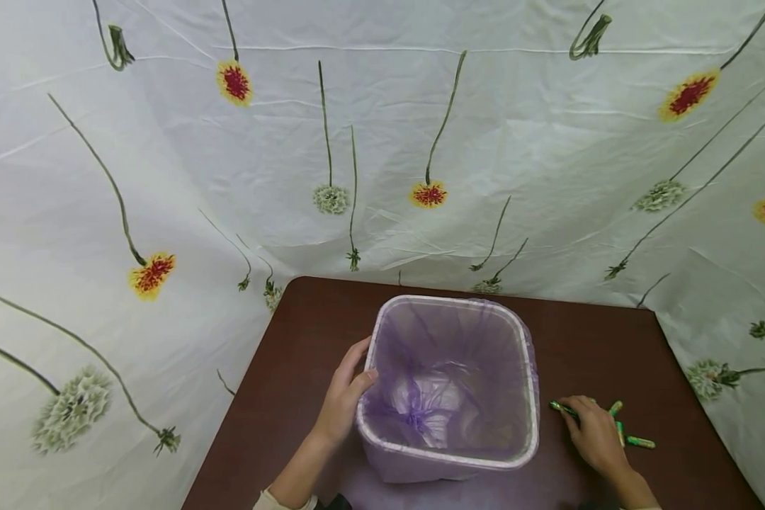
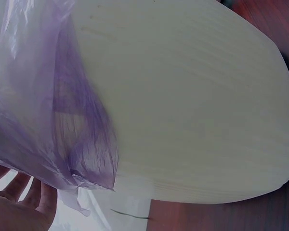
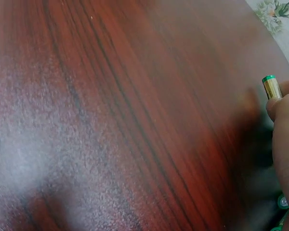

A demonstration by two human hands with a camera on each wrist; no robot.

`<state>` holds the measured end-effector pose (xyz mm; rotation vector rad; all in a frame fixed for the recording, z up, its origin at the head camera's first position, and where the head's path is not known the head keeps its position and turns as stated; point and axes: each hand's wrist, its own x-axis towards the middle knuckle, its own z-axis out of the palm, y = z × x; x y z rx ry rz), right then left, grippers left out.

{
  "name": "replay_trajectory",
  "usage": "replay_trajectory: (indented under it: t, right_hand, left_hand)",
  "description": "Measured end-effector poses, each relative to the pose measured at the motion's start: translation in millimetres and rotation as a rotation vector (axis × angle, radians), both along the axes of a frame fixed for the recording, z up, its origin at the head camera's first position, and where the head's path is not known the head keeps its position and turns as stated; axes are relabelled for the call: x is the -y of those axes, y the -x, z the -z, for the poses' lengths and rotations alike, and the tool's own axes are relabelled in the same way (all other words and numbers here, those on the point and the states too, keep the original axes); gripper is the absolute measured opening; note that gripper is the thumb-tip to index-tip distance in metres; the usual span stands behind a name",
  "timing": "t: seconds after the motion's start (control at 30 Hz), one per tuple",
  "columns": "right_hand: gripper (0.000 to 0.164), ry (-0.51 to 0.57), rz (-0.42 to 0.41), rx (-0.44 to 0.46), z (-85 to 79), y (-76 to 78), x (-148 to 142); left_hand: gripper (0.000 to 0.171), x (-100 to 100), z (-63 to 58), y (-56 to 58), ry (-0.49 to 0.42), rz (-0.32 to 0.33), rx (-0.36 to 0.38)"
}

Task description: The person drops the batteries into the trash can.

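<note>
A white bin [image 1: 414, 473] stands on the table, lined with a thin purple plastic bag [image 1: 484, 386] folded over its rim. My left hand [image 1: 339, 402] grips the bin's left rim, thumb on top and fingers outside. In the left wrist view, those fingers [image 2: 47, 198] touch the loose edge of the bag beside the pale bin wall [image 2: 192, 110]. On the right, my right hand [image 1: 596, 438] pinches a green-and-gold battery [image 3: 271, 88] between thumb and finger, low over the table. Several similar batteries [image 1: 640, 442] lie beside and partly behind that hand.
The dark reddish-brown table [image 1: 319, 319] has a rounded far left corner. Behind it and along both sides hangs a white cloth [image 1: 382, 106] printed with flowers. The bin takes up the table's middle, between my two hands.
</note>
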<state>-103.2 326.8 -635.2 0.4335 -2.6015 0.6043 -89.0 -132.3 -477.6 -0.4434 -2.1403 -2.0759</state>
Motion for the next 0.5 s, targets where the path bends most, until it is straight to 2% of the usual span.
replay_trajectory:
  t: [0.5]
  right_hand:
    - [0.032,0.021,-0.041,0.045,-16.1,0.1,-2]
  left_hand:
    - [0.053,0,1.3,-0.6,0.009,-0.016,0.007]
